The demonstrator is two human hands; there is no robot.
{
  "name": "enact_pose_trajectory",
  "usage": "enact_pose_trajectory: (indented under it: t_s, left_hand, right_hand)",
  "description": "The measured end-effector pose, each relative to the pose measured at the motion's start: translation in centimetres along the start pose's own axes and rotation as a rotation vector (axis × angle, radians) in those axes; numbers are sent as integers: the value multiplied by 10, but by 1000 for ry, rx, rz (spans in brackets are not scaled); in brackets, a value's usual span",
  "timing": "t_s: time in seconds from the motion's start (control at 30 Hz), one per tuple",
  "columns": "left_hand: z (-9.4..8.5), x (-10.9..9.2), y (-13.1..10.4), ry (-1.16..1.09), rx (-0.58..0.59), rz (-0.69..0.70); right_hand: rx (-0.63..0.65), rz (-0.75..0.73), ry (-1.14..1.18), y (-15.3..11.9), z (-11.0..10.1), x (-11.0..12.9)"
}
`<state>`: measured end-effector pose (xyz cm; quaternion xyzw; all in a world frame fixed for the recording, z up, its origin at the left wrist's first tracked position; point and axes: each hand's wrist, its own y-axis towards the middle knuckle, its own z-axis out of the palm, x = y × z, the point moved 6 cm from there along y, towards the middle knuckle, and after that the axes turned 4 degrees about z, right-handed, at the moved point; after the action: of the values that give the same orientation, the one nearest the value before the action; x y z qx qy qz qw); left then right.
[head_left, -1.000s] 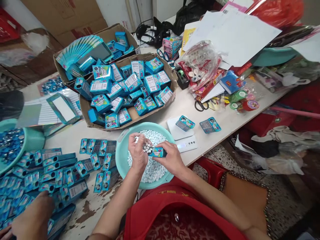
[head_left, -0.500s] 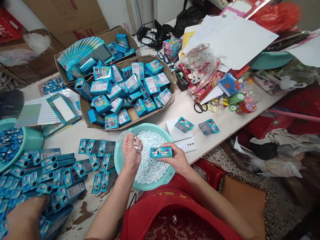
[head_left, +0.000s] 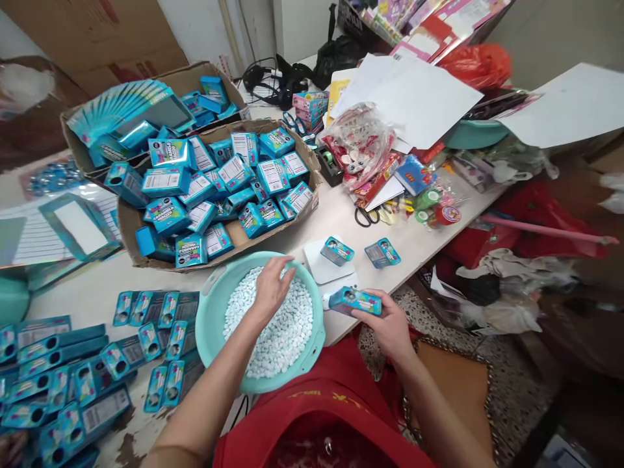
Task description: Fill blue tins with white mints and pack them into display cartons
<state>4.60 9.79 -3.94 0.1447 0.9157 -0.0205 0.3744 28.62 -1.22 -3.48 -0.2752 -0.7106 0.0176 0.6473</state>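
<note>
My left hand [head_left: 273,286] is over a turquoise basin [head_left: 208,325], its fingers stretched out and apart, with nothing visible in them. Small white candies [head_left: 292,328] fill the basin's middle. To the right of the basin, my right hand [head_left: 390,326] grips a blue candy box [head_left: 358,301] by its right end; a round window shows on its upturned narrow side. This box is above the front part of a white kitchen scale [head_left: 316,268]. One blue box [head_left: 337,251] rests on the scale's plate, another box [head_left: 383,252] on the table beside it.
Cardboard trays hold many blue boxes [head_left: 234,172] behind the basin. Rows of window-faced boxes [head_left: 131,309] stand at left. Part of another person's hand [head_left: 12,448] shows in the lower left corner. Scissors [head_left: 366,217], tape rolls [head_left: 429,199] and papers [head_left: 409,97] lie at back right.
My left hand, earlier closed around white candies, has opened lower over the basin. My right hand has carried its box rightward from above the candies to the scale's front. The view has shifted right.
</note>
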Motion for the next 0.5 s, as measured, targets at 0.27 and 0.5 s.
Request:
enact_pose_trajectory:
  t_s: [0.27, 0.5]
  left_hand:
    - [72, -56, 83, 244, 287, 275]
    - [-40, -26, 44, -283, -160, 63]
  right_hand:
    - [-349, -92, -79, 48, -32, -7]
    - [-194, -257, -98, 110, 32, 2]
